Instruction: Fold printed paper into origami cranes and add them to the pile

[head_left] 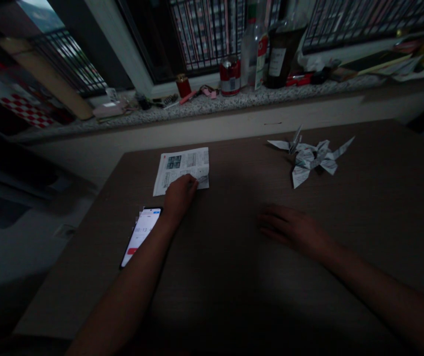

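My left hand (pixel 181 198) is closed at the lower right corner of a printed newspaper sheet (pixel 184 160), pinching its edge, which lifts and creases a little. The sheet lies near the back left of the dark wooden table (pixel 219 277). With fingers stretched out and nothing in them, my right hand (pixel 289 225) is low over the table or resting on it; I cannot tell which. Beyond it sit folded newspaper cranes (pixel 312 157), close together with pointed wings. Beside my left forearm, which covers part of it, lies a lit phone (pixel 143 235) showing a timer.
Behind the table runs a speckled stone windowsill (pixel 197 109). On it stand a red can (pixel 230 76), a clear bottle (pixel 260 62), a dark labelled container (pixel 280 62) and a small red jar (pixel 183 86). A cardboard tube (pixel 45 76) leans at the left.
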Demonstrator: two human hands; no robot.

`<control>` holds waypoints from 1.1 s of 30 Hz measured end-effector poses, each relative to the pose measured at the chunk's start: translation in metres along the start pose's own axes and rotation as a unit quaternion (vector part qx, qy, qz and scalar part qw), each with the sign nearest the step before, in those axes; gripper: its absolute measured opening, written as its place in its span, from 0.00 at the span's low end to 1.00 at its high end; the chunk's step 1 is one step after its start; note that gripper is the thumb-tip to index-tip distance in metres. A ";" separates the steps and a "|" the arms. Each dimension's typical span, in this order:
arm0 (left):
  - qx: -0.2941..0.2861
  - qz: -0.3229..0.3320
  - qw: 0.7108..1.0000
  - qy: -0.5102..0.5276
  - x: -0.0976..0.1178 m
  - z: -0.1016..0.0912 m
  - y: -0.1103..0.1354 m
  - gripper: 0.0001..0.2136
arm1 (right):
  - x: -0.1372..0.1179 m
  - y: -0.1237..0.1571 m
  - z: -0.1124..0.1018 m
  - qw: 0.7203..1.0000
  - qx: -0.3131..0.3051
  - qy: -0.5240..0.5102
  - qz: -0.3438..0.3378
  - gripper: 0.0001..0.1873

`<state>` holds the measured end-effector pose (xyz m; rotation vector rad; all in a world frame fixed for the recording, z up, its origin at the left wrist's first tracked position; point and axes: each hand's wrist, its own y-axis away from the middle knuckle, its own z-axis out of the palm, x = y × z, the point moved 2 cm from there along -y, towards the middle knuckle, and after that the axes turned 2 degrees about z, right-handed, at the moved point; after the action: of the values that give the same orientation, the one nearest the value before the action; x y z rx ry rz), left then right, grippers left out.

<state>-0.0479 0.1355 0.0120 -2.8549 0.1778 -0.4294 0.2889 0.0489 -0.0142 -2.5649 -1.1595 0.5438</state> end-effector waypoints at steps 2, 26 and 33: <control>0.001 0.004 1.000 0.013 -0.001 0.000 0.000 0.07 | 0.000 0.001 0.000 1.000 -0.009 0.017 0.009 0.13; 0.026 0.004 0.995 0.099 -0.005 -0.003 0.008 0.10 | -0.001 0.001 0.002 0.999 -0.034 0.021 0.034 0.12; 0.018 0.013 0.994 0.105 -0.002 -0.003 0.012 0.08 | 0.000 0.001 0.002 0.998 -0.043 0.020 0.048 0.11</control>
<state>-0.0523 0.1237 0.0114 -2.7657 0.2423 -0.7192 0.2885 0.0490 -0.0164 -2.7035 -1.0741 0.4704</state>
